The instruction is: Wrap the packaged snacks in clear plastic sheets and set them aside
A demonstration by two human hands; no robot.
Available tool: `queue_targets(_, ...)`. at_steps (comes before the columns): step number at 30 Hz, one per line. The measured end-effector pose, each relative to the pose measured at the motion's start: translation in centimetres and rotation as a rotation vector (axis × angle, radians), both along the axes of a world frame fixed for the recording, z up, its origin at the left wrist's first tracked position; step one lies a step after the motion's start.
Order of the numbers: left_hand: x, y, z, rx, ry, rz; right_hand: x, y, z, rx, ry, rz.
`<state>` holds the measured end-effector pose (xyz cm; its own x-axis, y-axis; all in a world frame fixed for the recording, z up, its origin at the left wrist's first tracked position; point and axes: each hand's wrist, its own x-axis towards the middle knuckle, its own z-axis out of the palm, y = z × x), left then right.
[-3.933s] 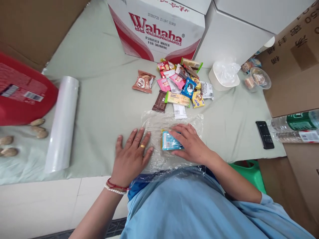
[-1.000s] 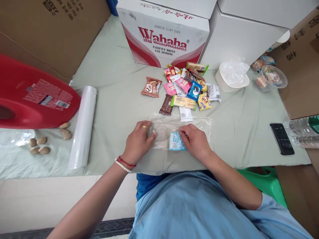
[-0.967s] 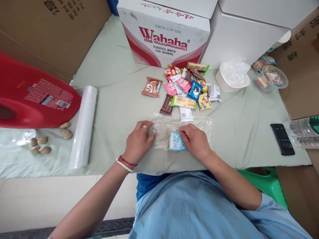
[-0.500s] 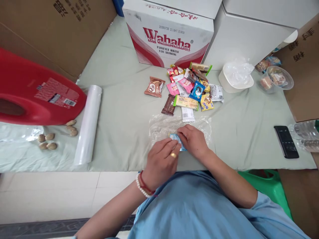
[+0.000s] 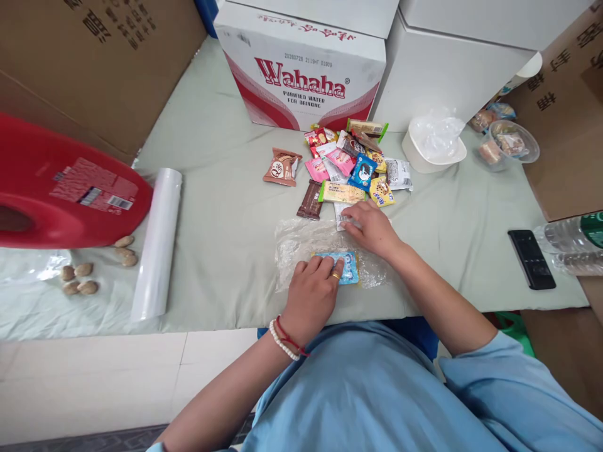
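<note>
A light-blue snack packet [image 5: 349, 268] lies on a crinkled sheet of clear plastic film [image 5: 294, 242] near the table's front edge. My left hand [image 5: 315, 287] rests on the packet's left part, fingers spread and pressing from above, a ring on one finger. Farther forward, my right hand [image 5: 372, 229] reaches over the film to a white snack packet [image 5: 339, 213] at the near side of the snack pile. Its thumb and forefinger are apart at that packet's right edge, partly covering it. A green-ended biscuit packet [image 5: 343, 192] lies just beyond.
Several wrapped snacks, among them a brown packet [image 5: 282, 167], lie before a Wahaha carton [image 5: 301, 81]. A film roll [image 5: 157, 245], walnuts [image 5: 83, 270] and a red jug [image 5: 70, 188] stand left. Right are a white bowl [image 5: 421, 157], a phone [image 5: 532, 258] and bottles [image 5: 572, 235].
My right hand has left the light-blue packet and moved forward to the white packet. My left hand stays on the light-blue packet, which now shows more. The camera view has shifted slightly.
</note>
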<state>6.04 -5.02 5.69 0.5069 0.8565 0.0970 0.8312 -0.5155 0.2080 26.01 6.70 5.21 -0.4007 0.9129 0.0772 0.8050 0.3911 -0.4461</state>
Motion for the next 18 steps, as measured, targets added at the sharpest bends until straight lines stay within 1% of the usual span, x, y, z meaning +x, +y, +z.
queue_targets(2, 0.3, -0.1, 0.0, -0.005, 0.012, 0.020, -0.7, 0.9, 0.1, -0.026, -0.018, 0.136)
queue_targets(4, 0.5, -0.2, -0.1, 0.017, 0.003, 0.024, -1.5, 1.6, 0.1, -0.054, -0.060, 0.227)
queue_targets(6, 0.5, -0.4, -0.4, 0.055, -0.029, 0.006, -2.2, 2.3, 0.0, -0.082, -0.124, 0.257)
queue_targets(8, 0.4, -0.4, -0.7, 0.077, -0.054, -0.007, -2.7, 3.0, -0.2, -0.133, -0.170, 0.250)
queue_targets(10, 0.3, -0.4, -0.9, 0.079, -0.059, -0.008, -2.9, 3.8, -0.3, -0.189, -0.172, 0.249)
queue_targets(12, 0.3, -0.4, -1.0, 0.079, -0.056, -0.006, -2.9, 4.4, -0.1, -0.216, -0.137, 0.280)
queue_targets(15, 0.4, -0.4, -0.8, 0.063, -0.031, -0.002, -2.7, 4.3, 1.1, -0.201, -0.065, 0.347)
queue_targets(18, 0.7, -0.7, -0.5, 0.049, 0.019, 0.045, -2.5, 2.7, 3.2, -0.194, -0.054, 0.360)
